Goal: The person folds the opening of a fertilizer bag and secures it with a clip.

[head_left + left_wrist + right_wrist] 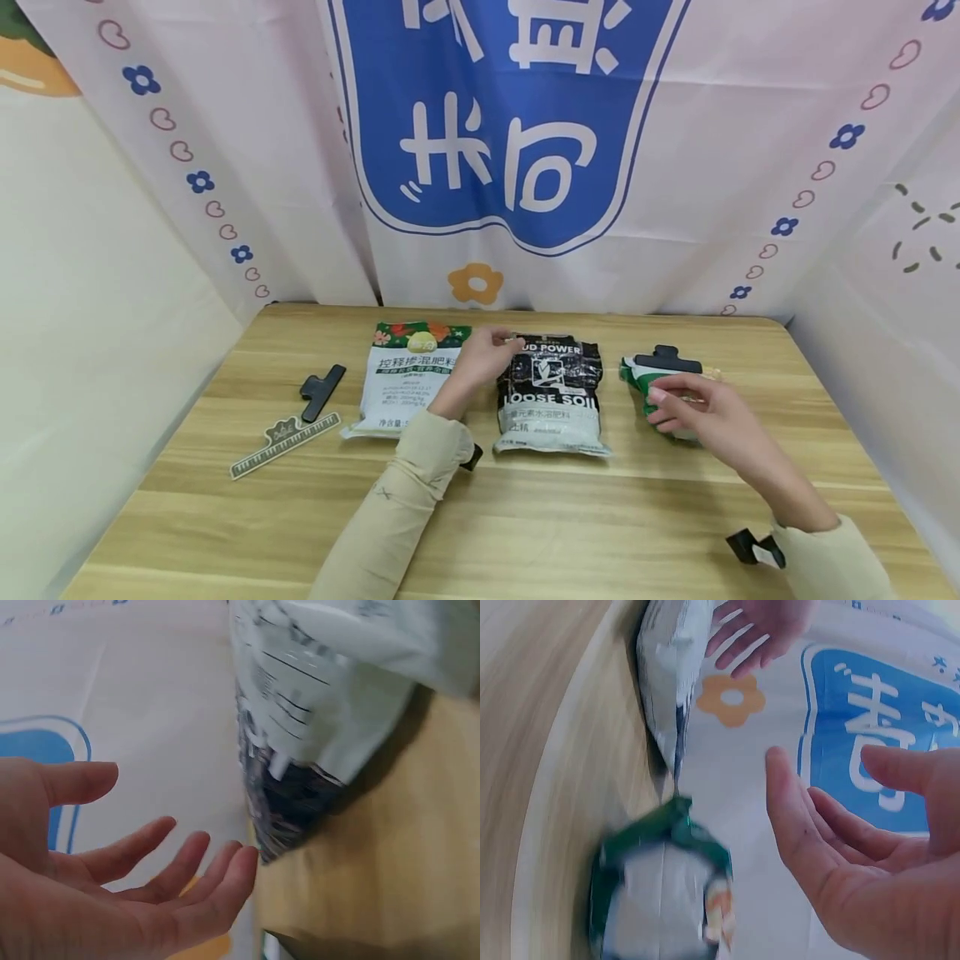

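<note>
Wood-grain table (525,525) | green packet (660,896) — right of soil bag (551,396) | left hand (483,358), fingers parted, empty, near bag's top-left | right hand (705,410) likewise, near packet | advisable — grip packet's body, clear of clip (667,364)

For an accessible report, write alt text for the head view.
A person's left hand is near a black-and-white LOOSE SOIL bag, right hand over a green bag topped by a black clip, on a wooden table. Farther left lie a white fertilizer bag, a loose black clip and a piano-patterned clip.
</note>
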`<state>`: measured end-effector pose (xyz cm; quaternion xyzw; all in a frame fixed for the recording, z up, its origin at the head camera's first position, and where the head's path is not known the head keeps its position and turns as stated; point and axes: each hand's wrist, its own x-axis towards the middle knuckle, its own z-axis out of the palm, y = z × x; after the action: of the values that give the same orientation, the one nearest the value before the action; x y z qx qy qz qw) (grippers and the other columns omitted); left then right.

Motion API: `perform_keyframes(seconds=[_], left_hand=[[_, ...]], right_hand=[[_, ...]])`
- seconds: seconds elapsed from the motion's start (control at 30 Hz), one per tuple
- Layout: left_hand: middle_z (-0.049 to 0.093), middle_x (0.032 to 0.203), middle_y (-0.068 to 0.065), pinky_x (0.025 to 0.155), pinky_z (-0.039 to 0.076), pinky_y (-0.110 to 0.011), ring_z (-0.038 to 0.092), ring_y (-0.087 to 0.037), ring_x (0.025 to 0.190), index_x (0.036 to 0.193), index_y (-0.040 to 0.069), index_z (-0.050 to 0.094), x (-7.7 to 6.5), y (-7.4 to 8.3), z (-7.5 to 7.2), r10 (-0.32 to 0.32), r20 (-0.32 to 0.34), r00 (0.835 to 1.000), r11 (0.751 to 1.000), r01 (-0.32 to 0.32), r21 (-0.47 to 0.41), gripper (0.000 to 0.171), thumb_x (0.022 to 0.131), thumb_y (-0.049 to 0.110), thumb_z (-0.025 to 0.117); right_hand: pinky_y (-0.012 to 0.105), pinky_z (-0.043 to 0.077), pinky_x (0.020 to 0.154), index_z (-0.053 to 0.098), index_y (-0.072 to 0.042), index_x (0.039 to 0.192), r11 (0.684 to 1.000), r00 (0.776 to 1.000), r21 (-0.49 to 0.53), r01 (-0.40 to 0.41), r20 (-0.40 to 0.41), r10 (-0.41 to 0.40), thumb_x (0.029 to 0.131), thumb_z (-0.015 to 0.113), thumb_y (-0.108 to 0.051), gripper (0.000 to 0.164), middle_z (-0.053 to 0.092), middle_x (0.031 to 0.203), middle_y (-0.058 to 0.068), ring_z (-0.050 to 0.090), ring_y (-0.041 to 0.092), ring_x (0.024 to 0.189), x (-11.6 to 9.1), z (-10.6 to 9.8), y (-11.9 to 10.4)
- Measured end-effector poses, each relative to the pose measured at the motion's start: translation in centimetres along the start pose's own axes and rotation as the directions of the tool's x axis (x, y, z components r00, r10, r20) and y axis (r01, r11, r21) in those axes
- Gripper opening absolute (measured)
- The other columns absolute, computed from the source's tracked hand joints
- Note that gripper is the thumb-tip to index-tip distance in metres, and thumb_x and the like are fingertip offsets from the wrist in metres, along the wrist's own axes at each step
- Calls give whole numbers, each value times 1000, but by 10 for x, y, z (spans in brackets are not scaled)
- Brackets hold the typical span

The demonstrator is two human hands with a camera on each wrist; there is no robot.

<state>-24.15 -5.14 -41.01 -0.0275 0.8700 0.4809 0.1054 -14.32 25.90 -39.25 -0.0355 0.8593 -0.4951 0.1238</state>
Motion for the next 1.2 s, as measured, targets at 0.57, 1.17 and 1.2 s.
perform_keyframes(seconds=[0.57, 1.17, 1.2], left_hand=[[51, 138, -21, 87, 59, -46, 57, -32, 122, 153, 9, 26, -1, -27, -10, -171, 127, 977, 907, 207, -367, 68, 99, 35, 58], [53, 124, -23, 82, 61, -46, 60, -31, 101, 133, 3, 50, 0, -35, -9, -221, 126, 967, 857, 254, -449, 43, 100, 30, 57], [53, 122, -23, 81, 61, -46, 60, -31, 99, 129, 3, 51, 0, -35, -9, -225, 123, 967, 859, 256, -443, 40, 100, 30, 57]], right_hand=[[33, 61, 77, 41, 7, 140, 998, 988, -4, -64, 140, 63, 95, 63, -40, 69, 69, 104, 15, 69, 18, 88, 32, 58, -3], [33, 59, 68, 51, 1, 133, 985, 970, -10, -170, 177, 169, 95, 62, -42, 58, 65, 87, 9, 62, 17, 77, 51, 70, 8], [33, 59, 67, 52, 0, 131, 985, 969, -7, -172, 179, 170, 95, 62, -42, 56, 64, 85, 9, 62, 17, 76, 52, 70, 9]])
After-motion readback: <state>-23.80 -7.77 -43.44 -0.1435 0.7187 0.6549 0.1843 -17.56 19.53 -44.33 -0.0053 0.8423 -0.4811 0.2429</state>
